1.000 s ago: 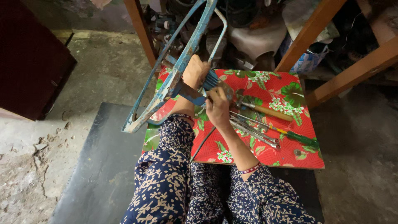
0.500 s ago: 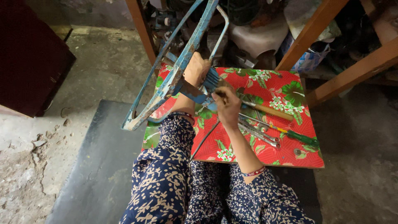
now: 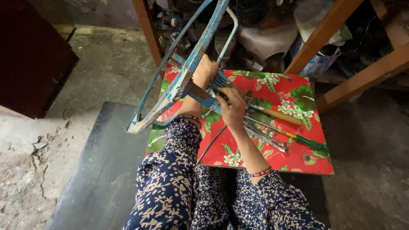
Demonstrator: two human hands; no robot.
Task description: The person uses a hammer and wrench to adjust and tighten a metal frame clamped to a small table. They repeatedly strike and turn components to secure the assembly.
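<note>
My left hand (image 3: pixel 205 73) grips a worn blue metal frame (image 3: pixel 179 85) with chipped paint, holding it tilted above a small table. My right hand (image 3: pixel 233 107) is closed around a small tool pressed against the frame's blue bracket (image 3: pixel 203 96), just below the left hand. A thin dark cable (image 3: pixel 210 145) hangs from under the right hand toward my lap. The tool's tip is hidden by my fingers.
The table (image 3: pixel 315 164) has a red floral cover. On it lie a wooden-handled tool (image 3: pixel 277 115), a green-handled screwdriver (image 3: pixel 313 145) and metal wrenches (image 3: pixel 268 138). Wooden beams (image 3: pixel 328 30) and cluttered parts stand behind. A dark mat (image 3: pixel 98 170) covers the concrete floor at left.
My right hand has shifted slightly down and right along the bracket. The frame and left hand stay nearly in place.
</note>
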